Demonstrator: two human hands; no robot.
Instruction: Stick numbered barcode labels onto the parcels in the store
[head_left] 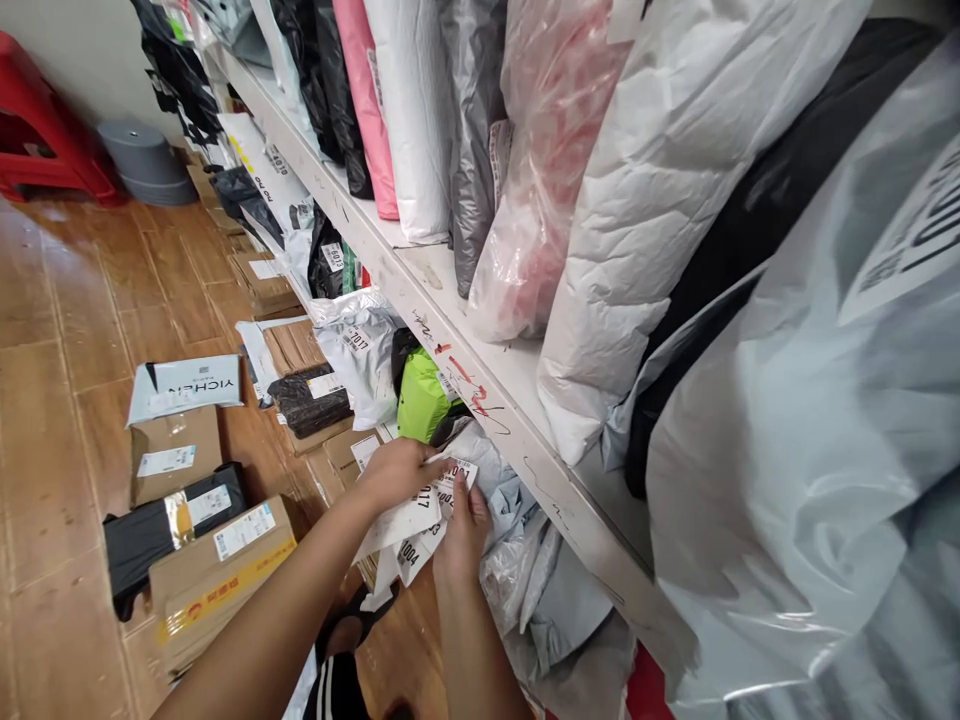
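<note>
Both my hands are closed on a fanned strip of white number labels (412, 558), printed with numbers such as 1004 and 1001. My left hand (405, 468) grips the upper left part of the labels, its fingers curled over them. My right hand (463, 528) pinches their right side, with its thumb on the label reading 1001. Just beyond the hands, a lime-green parcel (422, 395) sits on the lower shelf level. Grey and clear plastic mailer bags (551, 585) lie right of my right hand, under the shelf edge.
A white shelf edge (450, 365) runs diagonally past my hands; upright parcels, including a white mailer (637, 200), stand on it. Cardboard boxes (225, 570) and a black parcel (172, 525) lie on the wooden floor at left. Farther back are a grey stool (146, 160) and red stool (52, 130).
</note>
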